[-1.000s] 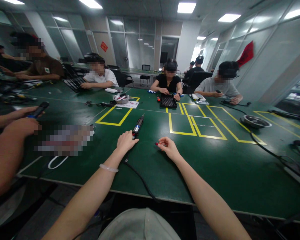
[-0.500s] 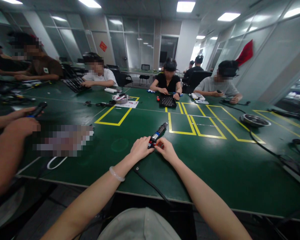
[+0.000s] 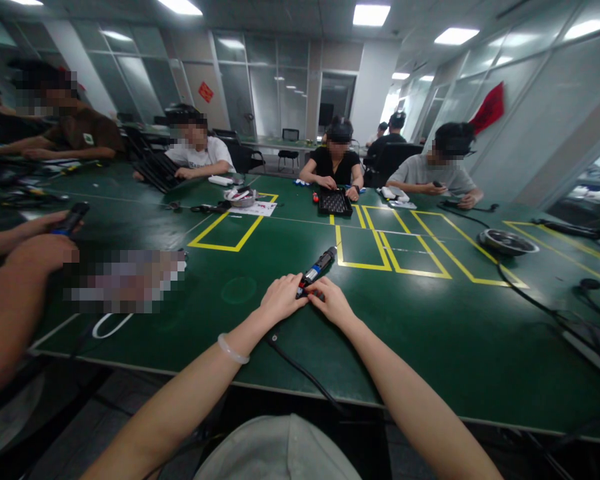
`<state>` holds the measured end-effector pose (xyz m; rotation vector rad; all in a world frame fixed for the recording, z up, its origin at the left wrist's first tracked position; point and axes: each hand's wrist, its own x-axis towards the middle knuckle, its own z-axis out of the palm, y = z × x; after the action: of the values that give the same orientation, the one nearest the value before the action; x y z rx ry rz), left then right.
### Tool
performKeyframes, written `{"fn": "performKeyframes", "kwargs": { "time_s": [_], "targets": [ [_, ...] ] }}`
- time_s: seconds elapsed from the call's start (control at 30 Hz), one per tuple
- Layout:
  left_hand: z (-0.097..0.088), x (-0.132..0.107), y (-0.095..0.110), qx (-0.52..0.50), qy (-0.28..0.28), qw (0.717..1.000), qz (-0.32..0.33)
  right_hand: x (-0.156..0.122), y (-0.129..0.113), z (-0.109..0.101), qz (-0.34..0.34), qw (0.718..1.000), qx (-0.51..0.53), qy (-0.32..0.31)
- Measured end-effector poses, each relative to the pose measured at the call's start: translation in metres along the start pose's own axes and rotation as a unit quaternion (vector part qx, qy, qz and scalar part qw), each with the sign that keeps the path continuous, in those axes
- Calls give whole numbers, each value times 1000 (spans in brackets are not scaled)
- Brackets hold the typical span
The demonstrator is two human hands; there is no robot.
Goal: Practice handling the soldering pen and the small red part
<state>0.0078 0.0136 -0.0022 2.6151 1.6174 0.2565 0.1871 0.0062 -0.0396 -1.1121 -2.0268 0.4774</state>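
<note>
A slim black device (image 3: 320, 264) with a blue and silver band and a metal-looking tip lies slanted in front of me, tip pointing away to the right. My left hand (image 3: 283, 298) is closed around its near end, thumb along the side. At that same end, the bent fingers of my right hand (image 3: 333, 303) pinch against the device beside some small red parts. My fingers hide most of the near end, so the small piece between them is too small to name. Below my left hand, a black cable (image 3: 300, 368) with a round end lies on the table.
Yellow tape outlines (image 3: 365, 265) mark the green table (image 3: 430, 347). A round metal bowl-like part (image 3: 509, 242) and cables sit to the right. On the left, another person's hand (image 3: 40, 257) is near a dark handheld device (image 3: 73, 219). Across the table, a person works over a black tray (image 3: 335, 202).
My right fingers have closed in at the device's near end, and less red shows there. The device has shifted very slightly away to the right. My left hand stays in place.
</note>
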Motion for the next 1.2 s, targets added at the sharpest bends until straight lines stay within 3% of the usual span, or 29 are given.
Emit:
{"fn": "performKeyframes", "kwargs": {
  "time_s": [0.47,0.9,1.03,1.2],
  "targets": [
    [-4,0,3,-30,9,999,9,4,4,3,10,1000,-8,28],
    [-5,8,14,-10,-1,999,-45,2,-2,-3,31,998,-3,63],
    [-5,11,3,-27,-7,998,-48,1,-2,-7,40,997,-9,66],
    [-8,13,-30,-15,-6,996,-92,0,-1,-10,43,997,-1,64]
  ]
}}
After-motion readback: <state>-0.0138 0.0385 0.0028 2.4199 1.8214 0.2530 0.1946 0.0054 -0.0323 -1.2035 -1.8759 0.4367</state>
